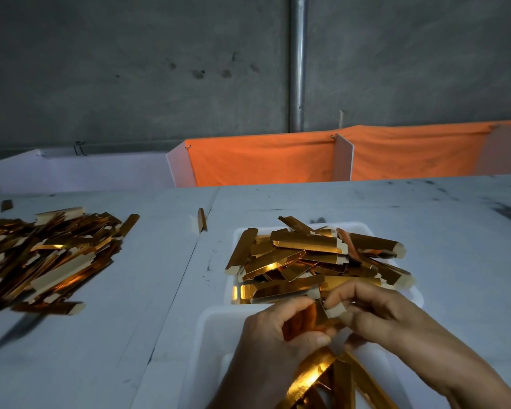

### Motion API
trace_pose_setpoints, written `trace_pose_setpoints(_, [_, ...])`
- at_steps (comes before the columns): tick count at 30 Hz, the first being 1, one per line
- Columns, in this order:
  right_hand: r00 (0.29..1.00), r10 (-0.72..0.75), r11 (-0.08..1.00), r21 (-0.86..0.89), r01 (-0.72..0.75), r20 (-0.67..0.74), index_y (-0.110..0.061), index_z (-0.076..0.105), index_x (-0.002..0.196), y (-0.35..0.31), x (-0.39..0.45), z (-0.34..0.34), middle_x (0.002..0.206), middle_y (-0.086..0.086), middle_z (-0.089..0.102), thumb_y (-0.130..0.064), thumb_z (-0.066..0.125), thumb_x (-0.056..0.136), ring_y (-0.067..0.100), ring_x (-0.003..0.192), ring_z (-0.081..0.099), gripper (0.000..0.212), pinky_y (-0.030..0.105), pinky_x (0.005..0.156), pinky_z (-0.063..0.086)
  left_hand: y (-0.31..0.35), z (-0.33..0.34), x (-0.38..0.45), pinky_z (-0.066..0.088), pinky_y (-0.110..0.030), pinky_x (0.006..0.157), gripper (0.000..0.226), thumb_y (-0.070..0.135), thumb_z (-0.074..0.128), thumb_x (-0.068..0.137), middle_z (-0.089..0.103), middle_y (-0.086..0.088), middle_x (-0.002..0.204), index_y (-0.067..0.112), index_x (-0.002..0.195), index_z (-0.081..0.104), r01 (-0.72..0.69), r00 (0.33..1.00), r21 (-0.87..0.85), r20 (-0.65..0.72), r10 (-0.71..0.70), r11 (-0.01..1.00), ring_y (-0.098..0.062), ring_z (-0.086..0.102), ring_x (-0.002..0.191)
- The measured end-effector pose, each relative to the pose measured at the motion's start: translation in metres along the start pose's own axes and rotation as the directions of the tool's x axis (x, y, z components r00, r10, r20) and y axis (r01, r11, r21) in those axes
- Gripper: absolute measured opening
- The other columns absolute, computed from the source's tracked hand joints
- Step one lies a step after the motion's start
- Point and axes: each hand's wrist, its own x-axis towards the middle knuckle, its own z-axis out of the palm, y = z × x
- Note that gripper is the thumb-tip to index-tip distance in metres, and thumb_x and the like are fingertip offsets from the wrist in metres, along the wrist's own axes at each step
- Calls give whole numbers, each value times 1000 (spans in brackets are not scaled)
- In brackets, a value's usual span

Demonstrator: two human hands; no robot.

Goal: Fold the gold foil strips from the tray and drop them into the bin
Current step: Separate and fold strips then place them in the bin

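Near strips: gold foil strips lying in the nearest white tray, below and partly under the hands, at the bottom edge of the view.
Near tray: white, shallow; its far-left corner shows bare beside the left hand.
Left hand: fingers curled round one end of a strip, thumb laid along the underside.
Right hand: fingertips pinching the pale, unfoiled end tab of the same strip.
Held strip: gold with a whitish tab, gripped between both hands just above the near tray; mostly hidden by the fingers, so how far it is folded cannot be told.
Far tray: white, just beyond the hands, touching or overlapping the near tray; which cannot be told.
Tray pile: loose heap of gold strips crossing at all angles, several overhanging the far tray's rim.
Desk: pale, scuffed, with dark smudges and a seam running diagonally left of the trays.
Left pile: wide heap of gold strips lying directly on the desk, well apart from the trays.
Stray strip: single gold piece standing on the desk between the two piles.
Dividers: white panels at the desk's far edge.
Orange cloth: hung across the dividers, behind the desk.
Wall: grey concrete, with a vertical metal pipe.
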Motion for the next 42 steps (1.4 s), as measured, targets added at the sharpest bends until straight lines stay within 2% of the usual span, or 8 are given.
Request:
trace_pose_setpoints(6, [999, 29, 998, -57, -31, -29, -9, 65, 88, 8, 4, 2, 63, 12, 64, -1, 63, 88, 20, 61, 64, 8, 26, 62, 54, -1, 1, 1, 40, -3, 72, 48, 48, 65, 82, 40, 46, 100, 49, 126, 47, -99, 994, 115, 56, 93, 988, 12, 42, 101])
trace_pose_setpoints(11, [996, 87, 987, -130, -90, -29, -14, 58, 86, 14, 8, 6, 57, 7, 56, -1, 60, 87, 16, 52, 54, 14, 26, 55, 47, -2, 5, 2, 35, 6, 66, 51, 48, 62, 85, 29, 53, 92, 46, 133, 43, -182, 983, 239, 80, 167, 954, 21, 38, 93])
trace_pose_setpoints(15, [995, 95, 978, 182, -98, 26, -7, 64, 88, 11, 7, 4, 64, 12, 56, -9, 60, 89, 22, 54, 56, 5, 26, 50, 47, -5, 1, 2, 37, 4, 70, 50, 50, 60, 85, 34, 50, 98, 47, 132, 43, -188, 982, 193, 61, 179, 963, 19, 39, 99])
trace_pose_setpoints(17, [993, 102, 916, 383, -119, 65, -4, 68, 91, 10, 6, 2, 67, 14, 57, -18, 59, 82, 23, 54, 57, 19, 26, 46, 49, -5, -2, 2, 39, -2, 72, 49, 50, 61, 84, 38, 46, 102, 48, 130, 43, -181, 983, 166, 47, 176, 969, 14, 41, 103])
trace_pose_setpoints(20, [992, 100, 876, 466, -125, 79, -3, 67, 97, 10, 7, 5, 67, 16, 56, -17, 60, 79, 22, 52, 56, 24, 25, 44, 50, -4, -3, 1, 40, -3, 75, 47, 49, 63, 83, 41, 44, 104, 50, 127, 46, -194, 981, 158, 47, 189, 968, 12, 43, 106])
trace_pose_setpoints(24, [987, 139, 882, 445, -158, 74, -1, 60, 102, 12, 9, 8, 60, 14, 54, -13, 69, 73, 21, 47, 55, 32, 23, 41, 49, 1, -5, -1, 38, 4, 72, 38, 46, 64, 82, 40, 54, 99, 72, 100, 41, -225, 973, 168, 84, 213, 960, 25, 34, 104])
trace_pose_setpoints(28, [981, 183, 925, 326, -196, 72, -1, 57, 96, 13, 8, 7, 56, 12, 54, -15, 74, 70, 18, 42, 55, 34, 21, 39, 45, 0, -2, 0, 32, 9, 70, 38, 45, 65, 83, 30, 65, 90, 67, 100, 38, -246, 967, 209, 121, 225, 947, 37, 26, 99])
trace_pose_setpoints(42, [977, 208, 946, 243, -215, 52, -1, 56, 96, 16, 10, 1, 58, 11, 57, 4, 52, 90, 20, 48, 58, 9, 23, 43, 48, -4, -2, 1, 37, 4, 64, 37, 51, 68, 78, 48, 48, 89, 60, 97, 38, -139, 989, 160, 74, 129, 977, 22, 46, 87])
